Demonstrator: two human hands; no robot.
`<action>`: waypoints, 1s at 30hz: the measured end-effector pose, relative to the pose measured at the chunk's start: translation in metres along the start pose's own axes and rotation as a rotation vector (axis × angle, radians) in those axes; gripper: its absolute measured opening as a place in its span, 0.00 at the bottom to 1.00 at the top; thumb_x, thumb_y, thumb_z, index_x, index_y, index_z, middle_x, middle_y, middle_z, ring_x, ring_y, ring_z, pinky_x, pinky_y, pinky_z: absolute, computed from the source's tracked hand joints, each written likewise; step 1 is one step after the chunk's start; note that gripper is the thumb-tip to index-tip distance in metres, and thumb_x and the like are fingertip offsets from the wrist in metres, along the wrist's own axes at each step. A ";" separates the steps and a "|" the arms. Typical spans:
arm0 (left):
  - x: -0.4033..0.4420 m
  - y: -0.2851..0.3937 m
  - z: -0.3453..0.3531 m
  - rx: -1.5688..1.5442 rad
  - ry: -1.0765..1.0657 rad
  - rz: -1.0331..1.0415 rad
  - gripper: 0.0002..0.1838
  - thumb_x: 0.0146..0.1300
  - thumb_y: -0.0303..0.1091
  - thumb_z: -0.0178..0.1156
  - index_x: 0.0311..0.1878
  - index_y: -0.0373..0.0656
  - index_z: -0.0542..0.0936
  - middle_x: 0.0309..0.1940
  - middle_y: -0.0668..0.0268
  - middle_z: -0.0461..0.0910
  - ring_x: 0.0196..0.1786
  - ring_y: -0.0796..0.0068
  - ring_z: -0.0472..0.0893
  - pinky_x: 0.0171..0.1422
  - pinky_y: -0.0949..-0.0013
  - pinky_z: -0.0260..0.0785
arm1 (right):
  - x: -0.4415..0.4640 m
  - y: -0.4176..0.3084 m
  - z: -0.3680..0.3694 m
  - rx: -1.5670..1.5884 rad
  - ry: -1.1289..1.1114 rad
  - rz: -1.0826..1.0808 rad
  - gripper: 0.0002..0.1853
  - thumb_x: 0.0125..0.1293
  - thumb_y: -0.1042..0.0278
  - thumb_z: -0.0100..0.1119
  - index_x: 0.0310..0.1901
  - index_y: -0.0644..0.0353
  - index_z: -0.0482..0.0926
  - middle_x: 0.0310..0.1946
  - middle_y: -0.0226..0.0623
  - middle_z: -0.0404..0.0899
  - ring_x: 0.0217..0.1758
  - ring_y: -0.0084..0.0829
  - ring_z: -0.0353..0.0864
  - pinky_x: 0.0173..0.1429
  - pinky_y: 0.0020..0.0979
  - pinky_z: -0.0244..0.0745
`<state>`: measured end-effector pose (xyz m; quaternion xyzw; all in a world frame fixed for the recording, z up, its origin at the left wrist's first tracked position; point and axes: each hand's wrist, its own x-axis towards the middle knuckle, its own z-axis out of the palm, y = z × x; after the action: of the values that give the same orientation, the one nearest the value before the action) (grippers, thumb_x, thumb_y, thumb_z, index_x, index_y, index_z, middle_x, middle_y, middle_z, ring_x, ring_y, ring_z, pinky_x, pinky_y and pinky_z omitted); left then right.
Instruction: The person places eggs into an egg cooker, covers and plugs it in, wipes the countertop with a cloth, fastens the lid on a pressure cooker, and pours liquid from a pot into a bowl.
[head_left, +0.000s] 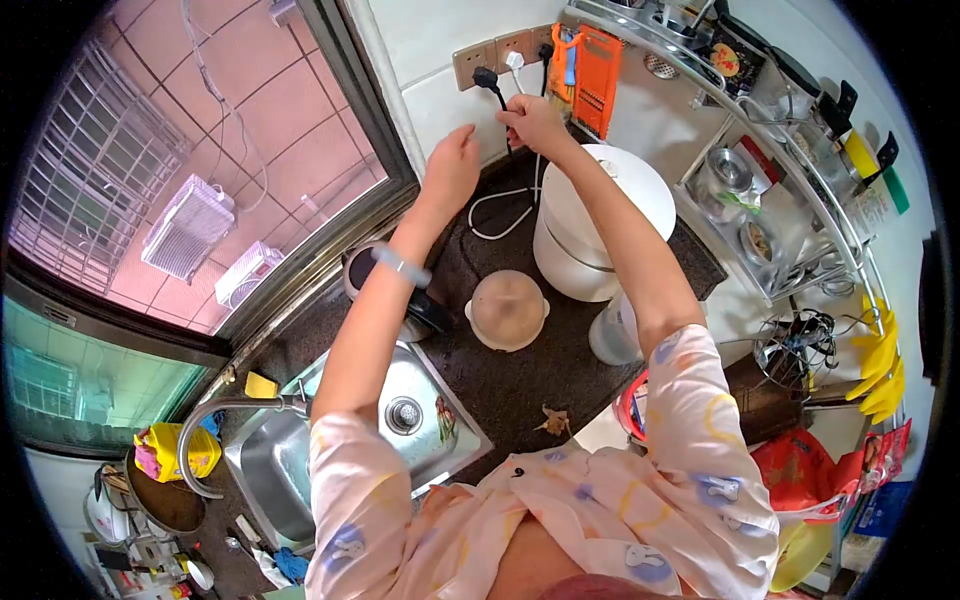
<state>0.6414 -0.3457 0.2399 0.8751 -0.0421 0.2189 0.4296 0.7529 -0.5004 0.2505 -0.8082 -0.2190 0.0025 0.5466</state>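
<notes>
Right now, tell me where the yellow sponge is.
In the head view, the yellow sponge sits on the left, behind the sink, just beside the base of the curved faucet.

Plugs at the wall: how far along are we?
The white plug and both black plugs look seated. The right hand seems to pinch a black cord; the left hand hovers nearby. Apparently left: releasing the cord; beyond that, I can't tell.

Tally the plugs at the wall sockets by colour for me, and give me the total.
Black plugs: 2
White plug: 1
Total: 3
</notes>
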 end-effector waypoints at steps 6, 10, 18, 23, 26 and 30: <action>0.057 -0.005 0.065 -0.335 -0.120 -0.121 0.18 0.71 0.25 0.48 0.62 0.33 0.73 0.48 0.56 0.82 0.47 0.72 0.81 0.51 0.71 0.73 | 0.005 0.015 -0.011 0.019 0.130 -0.144 0.11 0.61 0.67 0.67 0.29 0.65 0.77 0.21 0.34 0.79 0.24 0.26 0.81 0.29 0.30 0.78; 0.064 -0.007 0.081 -0.623 -0.187 -0.184 0.13 0.68 0.23 0.51 0.53 0.28 0.76 0.40 0.56 0.83 0.42 0.73 0.82 0.45 0.69 0.77 | 0.004 0.016 -0.021 -0.376 0.183 -0.227 0.13 0.59 0.61 0.66 0.32 0.63 0.80 0.31 0.49 0.83 0.37 0.47 0.84 0.42 0.44 0.77; 0.080 -0.038 0.087 -0.694 -0.011 -0.295 0.08 0.68 0.24 0.54 0.39 0.29 0.80 0.26 0.58 0.82 0.28 0.68 0.83 0.32 0.68 0.78 | 0.015 0.002 -0.011 -0.531 0.244 -0.307 0.14 0.66 0.58 0.58 0.38 0.63 0.76 0.32 0.52 0.82 0.40 0.53 0.82 0.44 0.50 0.75; 0.093 -0.068 0.096 -0.612 0.016 -0.296 0.08 0.68 0.24 0.54 0.38 0.28 0.79 0.26 0.56 0.82 0.23 0.66 0.83 0.27 0.67 0.76 | 0.039 0.004 -0.005 -0.530 0.176 -0.392 0.14 0.70 0.58 0.54 0.40 0.63 0.74 0.33 0.54 0.82 0.42 0.56 0.82 0.45 0.51 0.75; 0.103 -0.084 0.106 -0.644 0.003 -0.331 0.07 0.68 0.24 0.54 0.38 0.28 0.79 0.26 0.56 0.82 0.23 0.65 0.83 0.26 0.67 0.77 | 0.053 0.009 0.001 -0.497 0.189 -0.428 0.13 0.71 0.58 0.52 0.38 0.62 0.72 0.31 0.55 0.80 0.39 0.60 0.79 0.41 0.54 0.71; 0.107 -0.089 0.109 -0.688 -0.017 -0.356 0.07 0.68 0.23 0.53 0.38 0.28 0.78 0.25 0.55 0.82 0.24 0.65 0.83 0.27 0.66 0.77 | 0.062 0.009 0.003 -0.532 0.148 -0.351 0.14 0.72 0.58 0.50 0.39 0.62 0.73 0.32 0.57 0.80 0.40 0.61 0.79 0.43 0.55 0.71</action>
<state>0.7984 -0.3616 0.1612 0.6754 0.0359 0.1066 0.7288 0.8117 -0.4782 0.2565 -0.8705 -0.3077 -0.2079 0.3230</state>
